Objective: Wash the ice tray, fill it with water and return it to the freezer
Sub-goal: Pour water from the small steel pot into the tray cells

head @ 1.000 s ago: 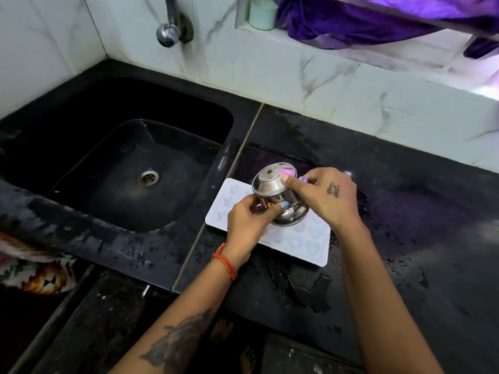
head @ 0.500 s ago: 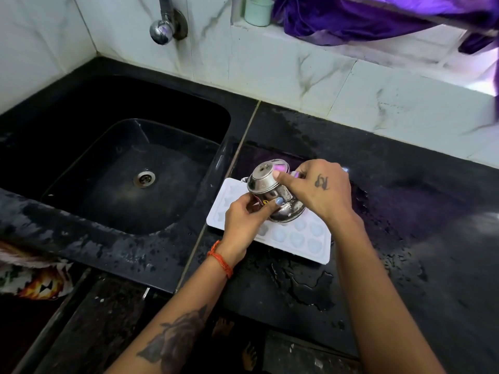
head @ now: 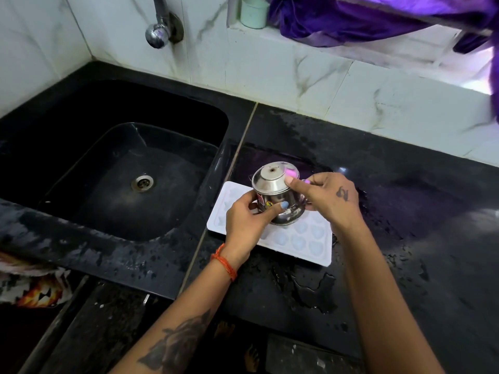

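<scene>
You are gripping a small shiny steel pot (head: 275, 197) with both hands: your left hand (head: 247, 220) is wrapping its near side, thumb pressing across the sticker, while your right hand (head: 328, 198) is pinching the upturned base from the far side, fingertips curling over the rim of the base. The pot is tipping nearly upside down, its mouth facing down towards the white rectangular plastic ice tray with heart-shaped cells (head: 305, 238).

The tray is lying flat on the wet black stone counter (head: 405, 211), just right of the black sink (head: 121, 179), directly beneath the pot. Its long axis is running from the sink's edge away to the right and slightly towards you. Your left hand is hovering over the tray's sink-side half, your right over its far edge, so both are about equally near. The cells nearest you are looking glossy and pale blue, probably already holding water, though the view is too soft to be sure; the cells under the pot are hidden.

Compared with half a second ago, the pot is tilting further over, with more of its flat base turning up towards you, and both hands are holding the same grip. The tray is sitting where it was beside the sink.
</scene>
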A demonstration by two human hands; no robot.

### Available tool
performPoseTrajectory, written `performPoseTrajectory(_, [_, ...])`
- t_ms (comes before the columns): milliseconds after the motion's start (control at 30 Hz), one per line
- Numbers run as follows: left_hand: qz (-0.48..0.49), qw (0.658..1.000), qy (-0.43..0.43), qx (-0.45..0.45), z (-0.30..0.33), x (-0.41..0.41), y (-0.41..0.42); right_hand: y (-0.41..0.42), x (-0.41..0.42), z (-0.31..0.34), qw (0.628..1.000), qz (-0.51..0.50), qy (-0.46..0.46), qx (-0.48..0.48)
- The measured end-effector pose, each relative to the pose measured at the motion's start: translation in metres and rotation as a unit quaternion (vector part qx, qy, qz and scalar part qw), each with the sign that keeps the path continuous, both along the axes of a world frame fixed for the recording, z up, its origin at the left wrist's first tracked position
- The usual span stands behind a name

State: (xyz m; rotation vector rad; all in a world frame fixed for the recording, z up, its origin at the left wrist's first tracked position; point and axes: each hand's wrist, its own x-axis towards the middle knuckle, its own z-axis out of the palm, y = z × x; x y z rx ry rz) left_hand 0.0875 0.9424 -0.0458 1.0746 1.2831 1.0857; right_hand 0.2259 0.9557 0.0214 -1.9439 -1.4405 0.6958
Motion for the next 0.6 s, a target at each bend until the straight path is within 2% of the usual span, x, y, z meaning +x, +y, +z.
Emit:
performPoseTrajectory(100, [-0.012,1.000,-0.002,0.003,0.001,0.001,0.000,-0.004,0.002,0.005,1.000,-0.007,-0.020,-0.001])
performPoseTrajectory(300, [-0.068,0.997,-0.033,-0.027,-0.007,0.006,-0.002,-0.014,-0.001,0.023,0.987,0.016,-0.162,0.013])
performPoseTrajectory(600, [-0.096,0.992,-0.066,-0.057,-0.015,0.012,-0.004,-0.018,-0.003,0.029,0.975,0.021,-0.220,-0.014])
